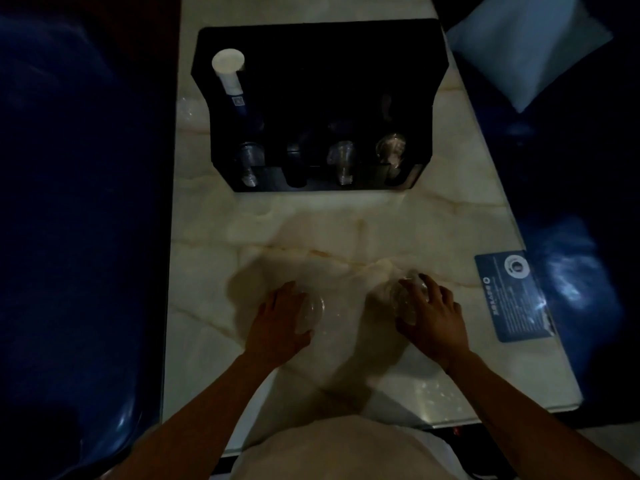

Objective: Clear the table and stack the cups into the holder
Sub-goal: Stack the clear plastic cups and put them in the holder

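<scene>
Cups: two clear plastic ones near the front edge of the tabletop, one under each hand. Light is poor; I read outlines only.

Left hand lies over the left clear cup, fingers wrapped round its left side, palm against it. Cup appears to lie tilted or on its side, rim toward the right; I cannot tell which for certain.

Right hand grips the right clear cup from the right, fingertips spread over its top and thumb on the near side. Cup looks upright or slightly leaning; base contact with the marble is too dim to judge.

The two cups are apart, bare marble between them.

Holder, black, sits further back, centred across the tabletop. Its front row shows four slots; clear cups are visible in at least three of them, the second from the left too dark to read. A white-topped stack of paper cups with a blue band sticks out of the rear left.

Blue card lies flat at the right edge. Pale pillow on the dark blue seat to the upper right.
</scene>
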Tool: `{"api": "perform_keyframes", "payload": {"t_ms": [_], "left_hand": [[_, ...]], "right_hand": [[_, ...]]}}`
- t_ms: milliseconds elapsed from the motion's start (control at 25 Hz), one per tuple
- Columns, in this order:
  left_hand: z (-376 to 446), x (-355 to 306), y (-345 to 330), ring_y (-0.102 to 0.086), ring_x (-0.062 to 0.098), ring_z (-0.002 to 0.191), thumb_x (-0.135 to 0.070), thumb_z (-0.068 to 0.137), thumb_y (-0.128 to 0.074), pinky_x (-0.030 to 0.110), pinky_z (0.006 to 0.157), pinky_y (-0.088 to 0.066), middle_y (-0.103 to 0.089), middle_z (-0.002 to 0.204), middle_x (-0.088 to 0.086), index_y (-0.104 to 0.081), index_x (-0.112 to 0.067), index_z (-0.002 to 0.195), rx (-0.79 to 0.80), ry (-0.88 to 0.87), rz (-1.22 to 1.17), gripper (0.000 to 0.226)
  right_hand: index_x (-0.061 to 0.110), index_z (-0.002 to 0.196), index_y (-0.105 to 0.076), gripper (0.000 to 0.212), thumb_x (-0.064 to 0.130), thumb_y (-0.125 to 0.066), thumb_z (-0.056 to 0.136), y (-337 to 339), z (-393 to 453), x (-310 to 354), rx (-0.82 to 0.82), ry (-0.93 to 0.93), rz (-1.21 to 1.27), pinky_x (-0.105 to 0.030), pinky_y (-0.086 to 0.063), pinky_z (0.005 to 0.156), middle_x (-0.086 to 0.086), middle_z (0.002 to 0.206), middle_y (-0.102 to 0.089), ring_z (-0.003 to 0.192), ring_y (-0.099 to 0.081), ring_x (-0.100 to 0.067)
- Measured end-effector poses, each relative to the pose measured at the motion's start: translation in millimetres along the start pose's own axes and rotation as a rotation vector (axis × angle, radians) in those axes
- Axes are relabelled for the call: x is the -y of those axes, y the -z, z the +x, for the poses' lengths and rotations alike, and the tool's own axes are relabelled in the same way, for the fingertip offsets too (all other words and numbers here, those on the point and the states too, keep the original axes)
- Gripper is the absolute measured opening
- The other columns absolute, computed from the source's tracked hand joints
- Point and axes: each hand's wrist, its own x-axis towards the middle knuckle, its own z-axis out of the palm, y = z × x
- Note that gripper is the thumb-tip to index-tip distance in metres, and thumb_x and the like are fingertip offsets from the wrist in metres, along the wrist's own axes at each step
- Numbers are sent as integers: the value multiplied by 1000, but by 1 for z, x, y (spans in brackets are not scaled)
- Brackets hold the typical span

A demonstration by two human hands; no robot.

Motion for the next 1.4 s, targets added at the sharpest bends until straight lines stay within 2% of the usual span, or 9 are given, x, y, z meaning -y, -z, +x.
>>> {"api": "perform_keyframes", "payload": {"t_ms": [240,440,600,760,840,960,1120,1280,1400], "left_hand": [[4,5,-5,-19,24,147,-60,87,-43,38,119,-18,-26,157,4,-27,-22,150,46,-47,99,76],[6,2,2,-48,33,131,-47,74,-71,47,112,-36,-58,134,12,-56,-8,132,-20,-125,83,71],[9,3,7,-53,36,125,-47,68,-77,52,104,-44,-62,126,14,-59,-7,125,-9,-110,27,72],[6,4,8,-60,36,115,-50,64,-73,49,98,-48,-66,115,12,-63,-4,119,-44,-153,49,72],[2,4,9,-54,34,118,-54,65,-68,46,99,-46,-61,121,11,-59,-8,122,-62,-88,-31,74],[-9,6,10,-47,33,119,-57,62,-70,45,92,-51,-53,128,10,-56,-17,125,-80,25,-168,75],[-16,5,12,-45,36,120,-55,64,-74,47,89,-53,-49,133,14,-57,-17,126,-106,32,-204,74],[-16,-3,15,-44,36,123,-49,62,-79,47,87,-55,-48,135,14,-57,-16,126,-110,16,-213,76],[-10,-14,17,-48,38,121,-47,61,-80,50,90,-53,-52,131,17,-59,-13,124,-116,-37,-186,74]], "right_hand": [[27,146,-31,89,40,-77,72,-2,-5,-10,5,13,51,-53,-44,99,-10,157,-23,138,-27,-37],[26,149,-26,91,44,-75,74,-5,-8,-16,14,54,17,-54,-36,107,-7,160,-20,141,-25,-34],[25,148,-31,90,43,-77,73,-5,-12,-19,18,106,4,-53,-38,104,-5,159,-25,138,-31,-35],[19,144,-41,91,39,-84,66,-13,-14,-10,24,185,20,-55,-43,99,-11,154,-34,132,-39,-40],[20,145,-39,89,45,-79,70,-17,-11,1,34,196,5,-52,-41,101,-11,155,-33,133,-37,-38],[22,146,-36,81,54,-67,78,-24,-4,23,41,246,-40,-48,-39,104,-10,157,-29,135,-34,-36],[24,148,-32,76,57,-56,85,-32,2,53,72,351,-81,-46,-33,108,-8,160,-22,139,-28,-35],[32,153,-12,89,64,-54,82,-36,3,60,99,392,-84,-44,-30,111,-5,163,-10,142,-24,-32],[37,151,-1,101,76,-52,74,-40,-2,36,27,323,-81,-50,-29,113,-7,163,-5,144,-23,-35]]}}
